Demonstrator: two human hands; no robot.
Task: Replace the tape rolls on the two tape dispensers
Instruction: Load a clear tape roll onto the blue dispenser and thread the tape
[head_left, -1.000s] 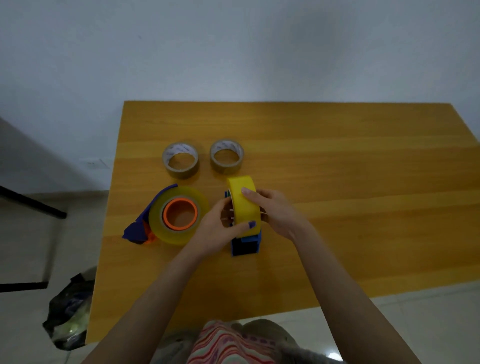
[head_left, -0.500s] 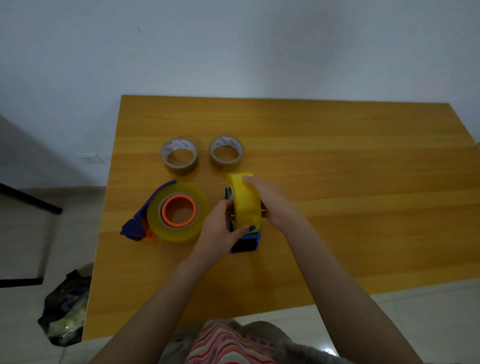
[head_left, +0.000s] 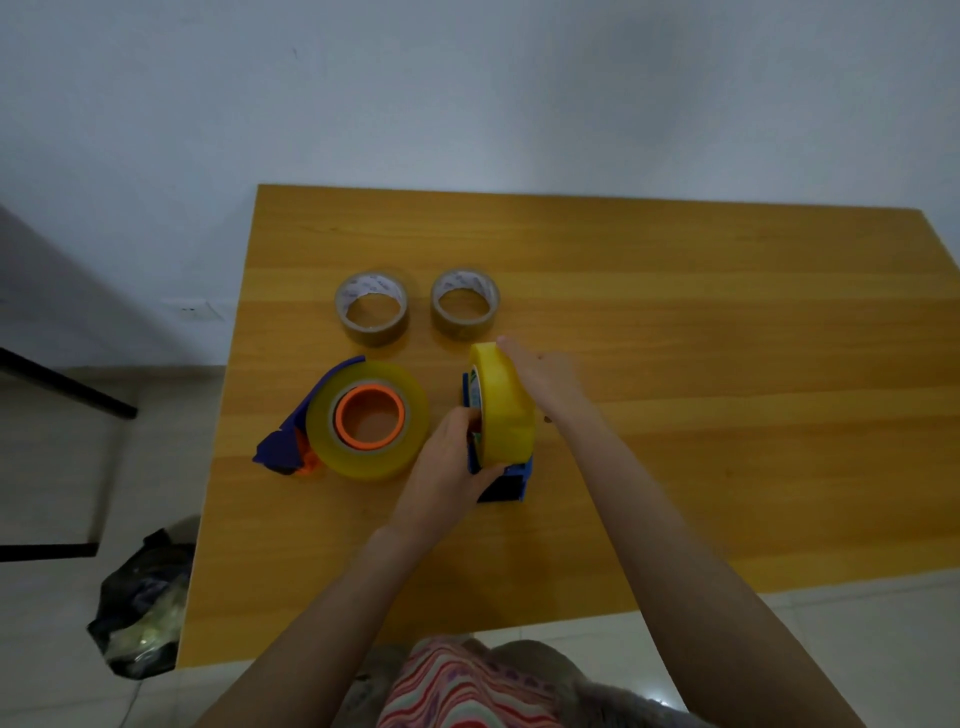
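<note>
Now we steady blue dispenser (head_left: 506, 480) w/ left hand (head_left: 447, 467), its grip closed round dispenser; right hand (head_left: 545, 379), grip on yellow tape roll (head_left: 504, 410), pulls straight off hub.

Upright yellow tape roll (head_left: 503, 410) in blue dispenser (head_left: 506, 480), second dispenser (head_left: 332, 421) flat leftward.

Smooth wood-grain table (head_left: 675, 364); glossy yellow tape roll (head_left: 506, 410); blue dispenser (head_left: 511, 480), apparently plastic.
</note>
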